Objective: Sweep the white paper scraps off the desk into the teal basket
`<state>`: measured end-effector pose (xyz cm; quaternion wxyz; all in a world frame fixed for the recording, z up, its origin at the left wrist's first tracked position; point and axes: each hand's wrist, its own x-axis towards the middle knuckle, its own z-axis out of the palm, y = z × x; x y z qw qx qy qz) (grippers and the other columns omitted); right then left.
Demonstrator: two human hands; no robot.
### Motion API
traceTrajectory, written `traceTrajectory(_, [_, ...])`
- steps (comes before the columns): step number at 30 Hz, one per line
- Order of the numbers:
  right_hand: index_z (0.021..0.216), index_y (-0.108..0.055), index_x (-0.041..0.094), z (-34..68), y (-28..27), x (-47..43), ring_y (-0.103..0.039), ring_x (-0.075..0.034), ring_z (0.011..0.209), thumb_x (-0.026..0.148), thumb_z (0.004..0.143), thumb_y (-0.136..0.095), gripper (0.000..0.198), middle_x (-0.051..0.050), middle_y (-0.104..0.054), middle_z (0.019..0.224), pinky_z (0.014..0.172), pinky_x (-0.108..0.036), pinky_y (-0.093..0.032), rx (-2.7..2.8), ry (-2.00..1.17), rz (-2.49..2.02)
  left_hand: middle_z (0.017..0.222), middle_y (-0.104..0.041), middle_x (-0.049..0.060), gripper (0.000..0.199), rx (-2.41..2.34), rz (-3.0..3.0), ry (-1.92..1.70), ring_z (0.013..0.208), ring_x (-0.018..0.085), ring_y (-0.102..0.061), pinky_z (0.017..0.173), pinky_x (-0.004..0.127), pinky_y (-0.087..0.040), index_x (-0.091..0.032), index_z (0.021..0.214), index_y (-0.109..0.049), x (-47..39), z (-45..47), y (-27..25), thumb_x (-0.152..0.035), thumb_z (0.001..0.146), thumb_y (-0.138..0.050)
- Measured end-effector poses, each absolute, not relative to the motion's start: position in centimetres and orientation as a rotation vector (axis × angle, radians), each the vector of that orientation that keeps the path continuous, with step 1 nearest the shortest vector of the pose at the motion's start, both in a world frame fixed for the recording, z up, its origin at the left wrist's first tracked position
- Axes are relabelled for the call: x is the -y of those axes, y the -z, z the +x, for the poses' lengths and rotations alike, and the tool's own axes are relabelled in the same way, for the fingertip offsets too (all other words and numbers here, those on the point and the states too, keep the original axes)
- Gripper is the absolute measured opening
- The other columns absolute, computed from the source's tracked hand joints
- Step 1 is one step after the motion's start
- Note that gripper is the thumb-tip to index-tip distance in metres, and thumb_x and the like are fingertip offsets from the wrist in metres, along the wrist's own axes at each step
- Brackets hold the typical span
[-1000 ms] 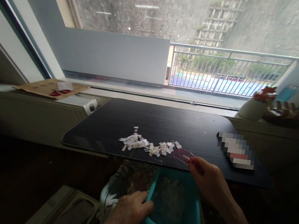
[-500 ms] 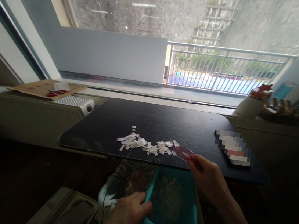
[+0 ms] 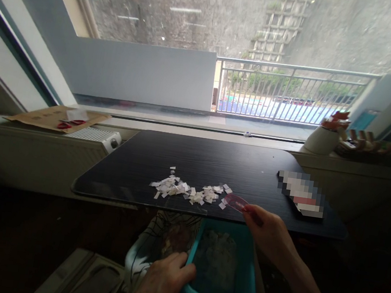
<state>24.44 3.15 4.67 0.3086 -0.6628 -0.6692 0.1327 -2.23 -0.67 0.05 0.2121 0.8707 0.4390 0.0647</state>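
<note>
My right hand [image 3: 266,224] pinches a translucent pink, flat, rounded plastic piece [image 3: 235,202] just above or on the dark tabletop [image 3: 197,159]; its exact kind I cannot tell. The piece's left end is beside a few loose white paper bits [image 3: 222,204]. Further left lies a spread-out heap of small white paper scraps [image 3: 171,186] near the table's front edge. Below that edge, my left hand [image 3: 169,278] grips the left rim of a turquoise plastic bin [image 3: 251,290]. Pale scraps [image 3: 220,256] lie inside the bin, dim in the shade.
A blurred-out flat object [image 3: 301,194] lies on the table's right side. On the sill stand a white pot [image 3: 322,139] and, at left, brown paper [image 3: 35,117] with red-handled scissors [image 3: 71,124]. A radiator [image 3: 91,136] is left of the table; a window is behind.
The whole view has shifted slightly. At the pink piece's left end, a few scraps now lie a little apart from the heap. My left hand keeps its grip on the bin rim.
</note>
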Motion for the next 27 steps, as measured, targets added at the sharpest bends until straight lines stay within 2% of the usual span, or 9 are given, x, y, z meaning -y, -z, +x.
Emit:
traceTrajectory(17, [0.094,-0.07,0.017,24.9,-3.6,-1.0,-0.059,-0.013,0.059,0.043,0.087,-0.05,0.033,-0.001,-0.068,0.07,0.056,-0.022,-0.043,1.77,-0.498,-1.663,0.079,-0.053,0.0,0.016,-1.282,2.364,-0.367,0.075,0.018,-0.051,0.059,0.027,-0.03,-0.021,0.071,-0.048,0.7,-2.7,-0.7,-0.01,0.062,-0.055])
traceTrajectory(23, [0.096,-0.07,0.017,23.3,-4.1,-2.6,-0.061,-0.015,0.065,0.038,0.087,-0.049,0.03,-0.003,-0.07,0.076,0.06,-0.023,-0.045,1.776,-0.5,-1.574,0.079,-0.053,0.0,0.018,-1.292,2.361,-0.347,0.075,0.018,-0.051,0.06,0.027,-0.03,-0.021,0.073,-0.049,0.7,-2.7,-1.2,-0.01,0.061,-0.055])
traceTrajectory(27, [0.093,-0.07,0.019,22.6,-4.3,-2.5,-0.059,-0.015,0.064,0.037,0.088,-0.048,0.029,-0.001,-0.068,0.074,0.059,-0.022,-0.043,1.833,-0.527,-1.575,0.079,-0.053,-0.001,0.019,-1.293,2.36,-0.337,0.075,0.018,-0.051,0.06,0.027,-0.03,-0.021,0.073,-0.05,0.7,-2.7,-1.0,-0.009,0.06,-0.056])
